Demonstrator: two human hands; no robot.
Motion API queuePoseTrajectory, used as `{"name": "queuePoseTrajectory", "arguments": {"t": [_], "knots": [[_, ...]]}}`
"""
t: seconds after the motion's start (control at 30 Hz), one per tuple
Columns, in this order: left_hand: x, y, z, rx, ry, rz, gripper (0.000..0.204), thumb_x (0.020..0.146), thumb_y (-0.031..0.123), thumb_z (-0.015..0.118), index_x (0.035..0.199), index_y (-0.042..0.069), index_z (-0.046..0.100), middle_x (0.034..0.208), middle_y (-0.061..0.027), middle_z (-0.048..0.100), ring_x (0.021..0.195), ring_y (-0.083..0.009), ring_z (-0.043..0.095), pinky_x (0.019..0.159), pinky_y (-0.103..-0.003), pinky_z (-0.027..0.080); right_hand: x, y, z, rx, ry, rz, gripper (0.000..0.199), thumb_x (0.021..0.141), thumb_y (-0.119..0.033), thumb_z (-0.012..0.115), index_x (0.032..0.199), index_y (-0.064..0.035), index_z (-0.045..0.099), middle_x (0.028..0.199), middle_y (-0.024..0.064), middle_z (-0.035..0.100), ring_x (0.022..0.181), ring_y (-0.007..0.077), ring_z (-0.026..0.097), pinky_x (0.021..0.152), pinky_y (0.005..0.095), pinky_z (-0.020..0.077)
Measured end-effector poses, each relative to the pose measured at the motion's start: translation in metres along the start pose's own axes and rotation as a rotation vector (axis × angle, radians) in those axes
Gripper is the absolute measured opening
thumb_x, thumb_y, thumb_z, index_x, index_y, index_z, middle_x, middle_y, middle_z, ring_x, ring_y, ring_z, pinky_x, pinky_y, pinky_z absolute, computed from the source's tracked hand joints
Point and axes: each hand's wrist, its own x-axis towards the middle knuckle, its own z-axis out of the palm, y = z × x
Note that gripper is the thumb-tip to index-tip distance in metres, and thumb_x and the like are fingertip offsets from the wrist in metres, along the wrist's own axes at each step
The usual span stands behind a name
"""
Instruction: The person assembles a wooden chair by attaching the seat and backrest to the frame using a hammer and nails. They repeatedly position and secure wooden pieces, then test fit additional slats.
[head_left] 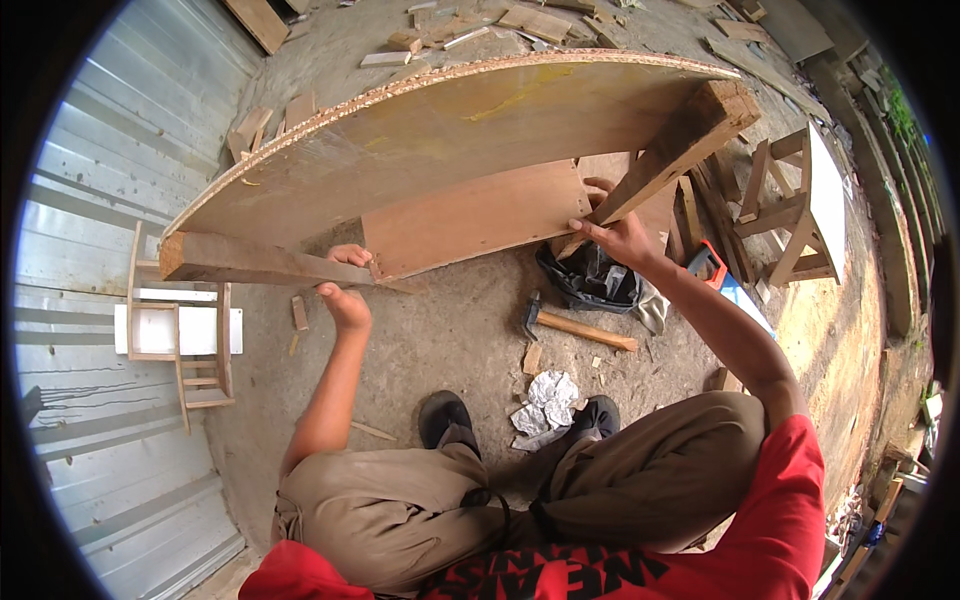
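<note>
While a flat reddish-brown rectangular wooden panel [475, 217] is held upright at the centre of the view, its two ends are gripped by both hands. The left hand [345, 290], at about nine o'clock from the panel, is curled around the panel's lower left corner, fingers closed over the edge and thumb below. The right hand [615, 232], at three o'clock, is pinched on the panel's right edge with fingertips pressed against the wood. Behind the panel, at twelve o'clock, a large pale plywood sheet with a rough chipped rim [450, 130] is seen lying tilted on two thick wooden legs: a squared beam [250, 262] at the left and a slanted beam [675, 150] at the right. On the concrete floor [450, 330], at five o'clock from the panel, a wooden-handled claw hammer [578, 326] is laid beside a black plastic bag [590, 280]. Crumpled white paper [548, 395] is found at six o'clock, between two dark shoes. A small unfinished wooden stool [800, 205] is lying on its side at three o'clock.
</note>
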Motion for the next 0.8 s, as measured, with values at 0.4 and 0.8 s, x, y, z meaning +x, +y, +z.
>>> {"name": "queuePoseTrajectory", "arguments": {"t": [0.4,0.8], "knots": [[-0.001,0.002,0.0,-0.082,-0.18,-0.164,0.13,0.062,0.099,0.029,0.145,-0.001,0.035,0.15,-0.0213,0.035,0.143,-0.0335,0.028,0.116,-0.047,0.023,0.001,0.007,0.012,0.147,0.182,0.027,0.061,0.089,-0.028,0.073,0.133,0.0053,0.048,0.117,0.0156,0.065,0.106,0.0197,0.063,0.09,0.0342,0.0508],[0.088,0.042,0.004,0.001,-0.059,-0.384,0.103,0.083,0.084,0.035,0.133,-0.004,0.05,0.129,-0.0186,0.06,0.13,-0.026,0.049,0.111,-0.036,0.032,0.068,-0.048,-0.021,-0.083,0.25,0.195,0.056,0.093,-0.045,0.064,0.119,0.0044,0.058,0.093,0.0076,0.065,0.085,0.013,0.059,0.079,0.0295,0.0479]]}}
